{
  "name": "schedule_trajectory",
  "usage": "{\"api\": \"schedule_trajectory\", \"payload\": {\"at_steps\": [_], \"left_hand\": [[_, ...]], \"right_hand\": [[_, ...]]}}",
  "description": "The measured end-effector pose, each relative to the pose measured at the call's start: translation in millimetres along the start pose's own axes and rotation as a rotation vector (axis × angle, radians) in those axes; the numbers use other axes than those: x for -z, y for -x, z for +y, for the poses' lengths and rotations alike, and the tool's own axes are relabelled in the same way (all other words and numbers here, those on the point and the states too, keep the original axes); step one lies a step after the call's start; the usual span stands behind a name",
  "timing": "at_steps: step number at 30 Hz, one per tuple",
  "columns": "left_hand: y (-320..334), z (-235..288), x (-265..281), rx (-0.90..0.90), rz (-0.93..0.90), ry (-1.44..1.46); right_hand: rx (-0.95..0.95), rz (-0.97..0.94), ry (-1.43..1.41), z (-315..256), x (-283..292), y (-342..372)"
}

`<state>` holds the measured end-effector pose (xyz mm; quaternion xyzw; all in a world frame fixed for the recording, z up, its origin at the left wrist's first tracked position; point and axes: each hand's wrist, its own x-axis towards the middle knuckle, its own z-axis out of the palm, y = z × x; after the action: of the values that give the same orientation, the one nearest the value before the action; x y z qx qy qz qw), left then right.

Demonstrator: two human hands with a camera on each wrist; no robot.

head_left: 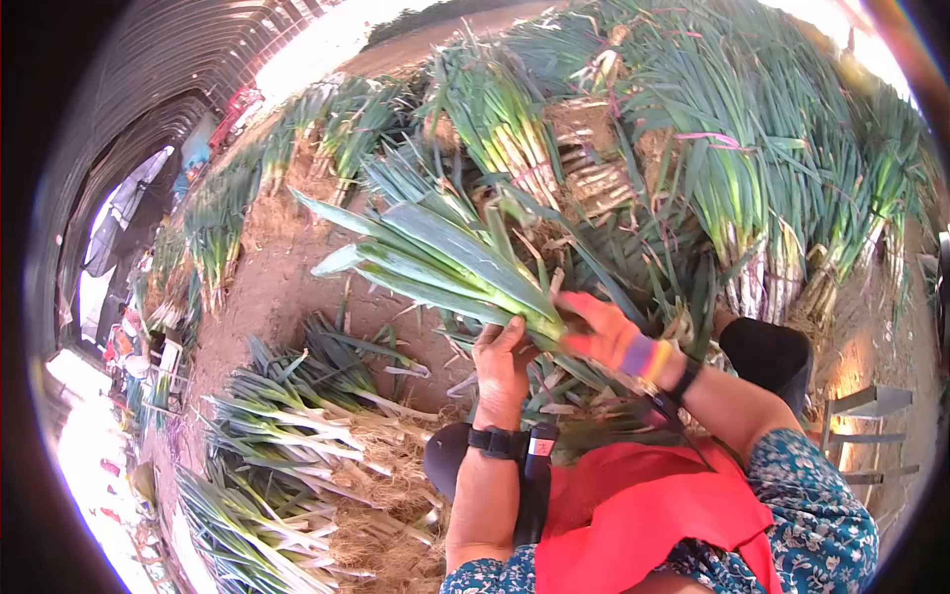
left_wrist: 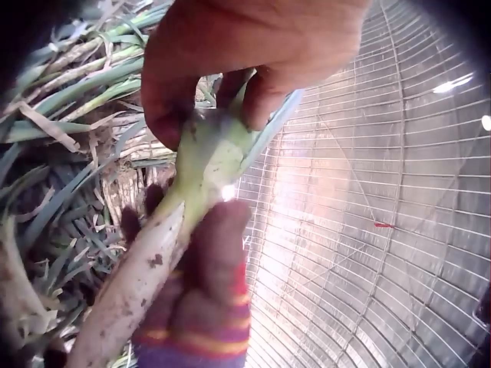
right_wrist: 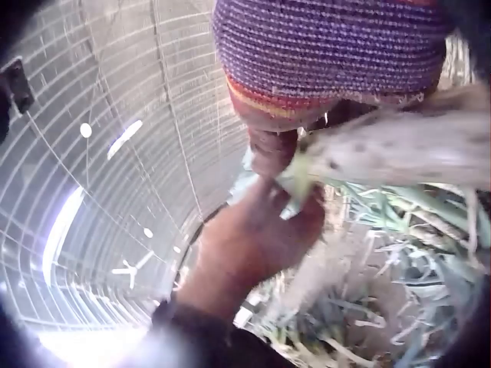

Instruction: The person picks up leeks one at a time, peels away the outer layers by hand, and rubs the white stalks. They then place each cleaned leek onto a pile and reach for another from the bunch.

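A large leek with broad green leaves points up and to the left in the head view. The bare left hand pinches it where the leaves meet the stalk. Just below, the right hand, in a striped knit glove, is curled round the stalk. In the left wrist view the pale, dirt-specked stalk runs down between the left hand above and the gloved hand beneath. The right wrist view shows the glove over the stalk, next to the left hand.
Trimmed leeks with roots lie on the soil at lower left. Tied upright bundles stand at the right and back. A metal stand is at the right, by the person's knee. A red apron covers the lap.
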<state>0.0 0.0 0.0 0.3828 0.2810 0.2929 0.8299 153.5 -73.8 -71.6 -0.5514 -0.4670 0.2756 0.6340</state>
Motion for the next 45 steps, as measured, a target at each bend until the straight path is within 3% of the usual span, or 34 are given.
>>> {"api": "schedule_trajectory", "payload": {"at_steps": [1, 2, 3, 5, 11, 15, 17, 18, 19, 21, 23, 25, 27, 29, 30, 32, 36, 37, 39, 40, 42, 45], "left_hand": [[0.6, -0.4, -2.0, -0.008, -0.009, -0.029], [-3.0, -3.2, 0.5, 0.001, 0.011, 0.002], [3.7, 27.4, 22.1, -0.024, -0.023, -0.134], [16.8, 22.0, -5.4, -0.038, -0.096, -0.095], [3.4, -1.6, -8.1, 0.035, -0.158, 0.018], [4.1, -3.4, -9.8, -0.059, 0.044, 0.028], [0.2, -6.7, -0.4, -0.072, 0.149, -0.021], [0.8, -5.8, -3.1, -0.157, 0.172, 0.007], [-1.9, -1.4, -1.1, -0.16, 0.184, 0.01], [-4.0, 7.3, 7.6, -0.191, 0.176, 0.125], [2.5, 15.7, 11.6, -0.2, 0.199, 0.109], [3.9, 16.3, 14.2, -0.242, 0.142, 0.144], [2.2, 14.3, 14.4, -0.267, 0.134, 0.151], [6.0, 17.9, 15.3, -0.287, 0.114, 0.147], [6.4, 18.6, 16.8, -0.315, 0.082, 0.13], [5.8, 18.8, 19.4, -0.317, 0.055, 0.138], [6.2, 12.0, 8.0, -0.289, -0.069, 0.26], [5.9, 10.6, 6.7, -0.291, -0.074, 0.261], [2.9, 6.4, 9.5, -0.303, -0.053, 0.206], [-3.4, -0.2, 13.6, -0.316, -0.053, 0.17], [-5.4, -2.3, 14.2, -0.26, -0.101, 0.19], [0.6, 2.0, 4.9, -0.173, -0.156, 0.21]], "right_hand": [[-0.019, 0.011, 0.014, -16.0, 2.3, 6.9], [0.204, 0.123, 0.603, -31.2, 2.5, 7.1], [0.612, 0.105, 1.317, -51.6, -33.1, -4.4], [-0.057, 0.032, 0.306, -86.3, -18.6, 0.9], [-0.161, -0.107, 0.147, -99.6, 0.9, 5.9], [-0.127, -0.059, 0.3, -93.7, -16.6, 8.8], [0.155, 0.026, 0.695, -90.2, -32.7, 18.8], [0.251, 0.047, 0.577, -89.0, -33.3, 27.6], [0.849, -0.032, 1.293, -115.6, -27.4, 44.6], [0.174, -0.027, 0.374, -117.8, -19.3, 72.0], [-0.084, 0.032, 0.388, -128.8, 17.9, 89.5], [-0.335, 0.004, 0.534, -102.8, 65.6, 111.2], [-0.292, -0.099, 0.964, -40.9, 117.9, 159.8], [-0.757, -0.628, 1.444, 13.2, 161.4, 203.0], [-0.755, -0.627, 1.445, 6.9, 161.2, 199.6], [-0.659, -0.277, 1.406, -25.2, 146.4, 185.8], [-0.081, -0.103, 0.787, -74.9, 84.6, 131.3], [-0.163, -0.101, 0.595, -71.6, 70.9, 127.4], [-0.428, -0.243, 0.466, -62.3, 59.0, 130.2], [-0.422, -0.252, 0.465, -65.6, 47.7, 133.4], [-0.628, -0.222, 0.141, -74.9, 27.8, 141.6], [-0.51, -0.107, 0.144, -62.9, 24.1, 152.0]]}}
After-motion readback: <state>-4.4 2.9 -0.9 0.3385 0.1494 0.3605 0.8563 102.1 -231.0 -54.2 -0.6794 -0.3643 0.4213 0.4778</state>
